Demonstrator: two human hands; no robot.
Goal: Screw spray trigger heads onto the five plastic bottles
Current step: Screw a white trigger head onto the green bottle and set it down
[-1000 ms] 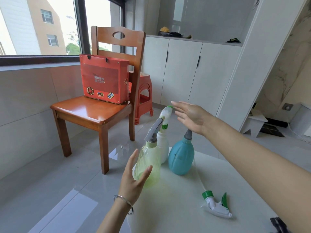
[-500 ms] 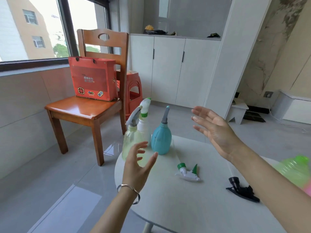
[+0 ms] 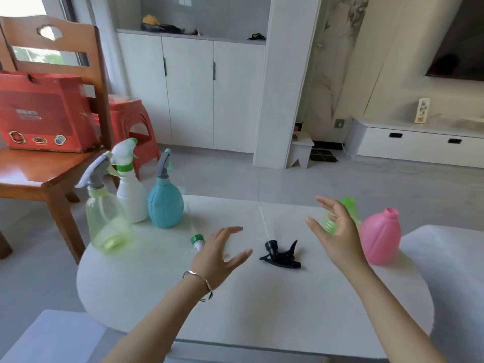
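Observation:
Three bottles with trigger heads on stand at the table's left: a pale green one (image 3: 106, 221), a white one (image 3: 131, 195) and a teal one (image 3: 165, 203). At the right stand a bright green bottle (image 3: 349, 208), mostly behind my hand, and a pink bottle (image 3: 381, 237), both without heads. A black trigger head (image 3: 281, 255) lies mid-table. A white and green trigger head (image 3: 197, 241) lies partly under my left hand (image 3: 218, 255), which hovers open over it. My right hand (image 3: 337, 231) is open, just in front of the bright green bottle.
The bottles stand on a round white table (image 3: 262, 310). A wooden chair (image 3: 39, 174) with a red box (image 3: 42, 113) on its seat stands at the left, a red stool (image 3: 128, 121) behind it. White cabinets line the far wall.
The view has swung right, bringing the bright green and pink bottles into sight. Both hands left the three capped bottles; the left came over the white and green head, the right neared the bright green bottle.

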